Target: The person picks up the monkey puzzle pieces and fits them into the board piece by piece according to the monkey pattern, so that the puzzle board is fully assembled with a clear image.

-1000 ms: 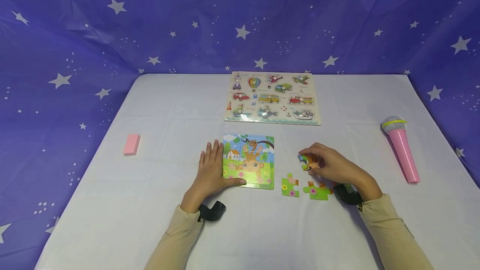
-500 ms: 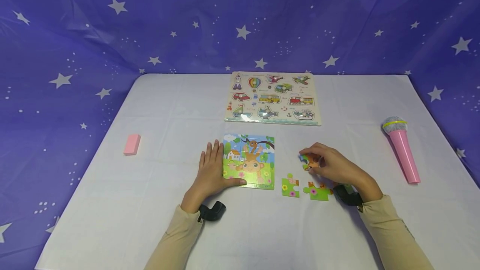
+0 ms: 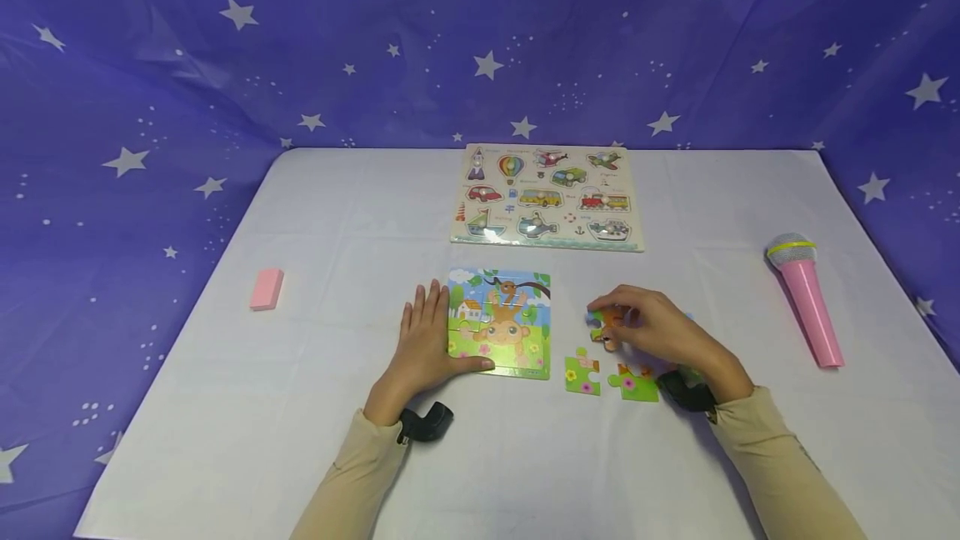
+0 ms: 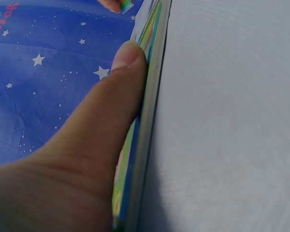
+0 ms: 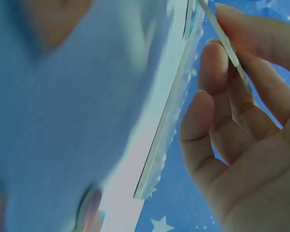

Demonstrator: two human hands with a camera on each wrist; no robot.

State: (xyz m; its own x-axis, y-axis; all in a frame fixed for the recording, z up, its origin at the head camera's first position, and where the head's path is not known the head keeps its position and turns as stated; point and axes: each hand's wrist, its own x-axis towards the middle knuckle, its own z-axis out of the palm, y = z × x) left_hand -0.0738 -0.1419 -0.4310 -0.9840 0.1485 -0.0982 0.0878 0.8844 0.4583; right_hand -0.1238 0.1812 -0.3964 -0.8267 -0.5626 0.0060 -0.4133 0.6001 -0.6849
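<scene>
My left hand (image 3: 423, 348) lies flat at the left side of a square monkey jigsaw puzzle (image 3: 517, 372), its fingers straight. The thumb rests across the puzzle's near edge, and the left wrist view shows that thumb (image 4: 128, 63) against the board's rim. To the right of the board, my right hand (image 3: 660, 327) pinches a jigsaw piece (image 3: 602, 323) between thumb and fingers. This piece appears edge-on, raised off the table, in the right wrist view. Two loose jigsaw pieces, one with a yellow flower (image 3: 582, 373) and one with a pink flower (image 3: 637, 386), lie just below it.
A vehicle peg puzzle board (image 3: 547, 236) lies at the back. A pink toy microphone (image 3: 810, 307) is far right, and a pink block (image 3: 266, 289) sits at the left. Something green (image 3: 696, 375) shows partly behind the right wrist. A starry purple cloth (image 3: 420, 98) hangs behind the white table (image 3: 337, 232).
My right hand has shifted slightly left with the pinched piece, which now shows turned a little differently. The left hand and the puzzle keep their places.
</scene>
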